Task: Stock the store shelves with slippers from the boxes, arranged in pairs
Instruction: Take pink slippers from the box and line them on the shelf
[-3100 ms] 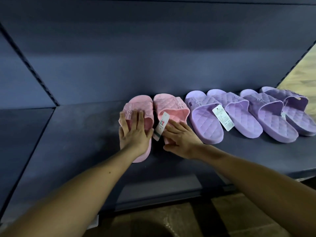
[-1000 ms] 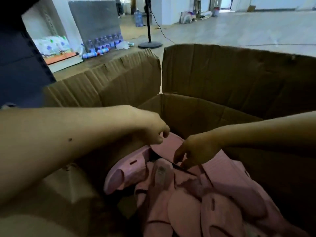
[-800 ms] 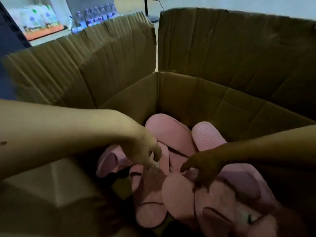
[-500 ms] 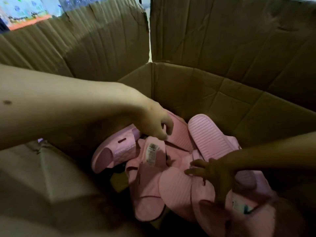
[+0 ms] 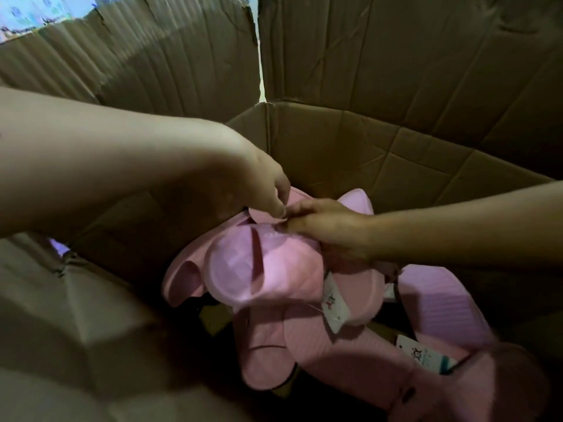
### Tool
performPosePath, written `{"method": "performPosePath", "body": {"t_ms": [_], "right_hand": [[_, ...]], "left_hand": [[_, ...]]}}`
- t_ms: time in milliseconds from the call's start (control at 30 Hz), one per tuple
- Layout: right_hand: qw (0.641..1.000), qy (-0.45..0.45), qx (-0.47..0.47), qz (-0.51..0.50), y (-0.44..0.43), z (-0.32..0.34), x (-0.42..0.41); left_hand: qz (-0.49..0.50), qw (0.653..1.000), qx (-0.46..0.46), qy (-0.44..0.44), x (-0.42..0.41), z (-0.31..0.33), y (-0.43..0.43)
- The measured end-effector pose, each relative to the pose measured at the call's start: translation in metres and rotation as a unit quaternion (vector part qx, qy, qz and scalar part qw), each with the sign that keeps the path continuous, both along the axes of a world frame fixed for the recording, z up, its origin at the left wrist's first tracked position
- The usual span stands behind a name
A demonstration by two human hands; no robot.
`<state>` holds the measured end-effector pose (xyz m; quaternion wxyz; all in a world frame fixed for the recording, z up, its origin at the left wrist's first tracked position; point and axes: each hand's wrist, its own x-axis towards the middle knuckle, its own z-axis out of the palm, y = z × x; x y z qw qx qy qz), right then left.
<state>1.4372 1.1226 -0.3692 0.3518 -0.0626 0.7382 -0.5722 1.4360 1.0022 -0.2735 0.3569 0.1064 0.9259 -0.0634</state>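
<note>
Both my arms reach down into a large open cardboard box (image 5: 350,153) holding several pink slippers. My right hand (image 5: 329,229) grips a tagged pair of pink slippers (image 5: 268,266), lifted above the pile, its white tag (image 5: 335,306) dangling beneath. My left hand (image 5: 268,190) pinches the upper edge of the same pair, fingertips touching those of my right hand. More pink slippers (image 5: 274,348) lie sole-up below, and another slipper (image 5: 438,306) sits at the right.
The box flaps (image 5: 170,56) stand upright at the back, with a narrow gap between them. A folded flap (image 5: 61,315) lies at the lower left. A second white tag (image 5: 420,351) shows among the slippers at the lower right.
Earlier my hands pressed a pink pair onto the shelf. Since then I turned to the box, reached in, and both hands have closed on a pair and raised it off the pile.
</note>
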Motion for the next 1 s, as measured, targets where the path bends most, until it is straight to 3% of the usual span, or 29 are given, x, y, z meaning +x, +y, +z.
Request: {"method": "performPosePath", "body": {"t_ms": [133,267,400,533,667,767,900,1000], "right_hand": [[0.98,-0.094,-0.112,-0.136,-0.008,0.008,-0.003],[0.967,-0.083,-0.175,-0.165,-0.013,0.022,-0.007],[0.962,-0.019,-0.187,-0.2,-0.027,0.043,-0.019],[0.951,0.044,-0.236,-0.197,-0.039,0.074,-0.033],[0.957,0.131,-0.213,-0.146,-0.041,0.088,-0.037],[0.952,0.164,-0.205,-0.157,-0.043,0.093,-0.039],[0.949,0.164,-0.195,-0.187,-0.045,0.102,-0.044],[0.939,0.185,-0.204,-0.206,-0.045,0.107,-0.05]], "left_hand": [[0.039,0.998,-0.045,0.005,-0.001,-0.002,-0.006],[-0.004,0.981,-0.124,0.147,0.001,0.004,0.003],[-0.069,0.939,-0.098,0.321,-0.002,0.017,0.001],[-0.037,0.92,-0.027,0.389,-0.001,0.028,-0.001],[-0.011,0.888,-0.006,0.459,0.006,0.033,-0.005],[-0.012,0.884,-0.014,0.467,0.016,0.035,-0.004],[-0.082,0.882,-0.023,0.463,0.027,0.035,-0.001],[-0.05,0.943,-0.07,0.32,0.037,0.022,0.0]]}}
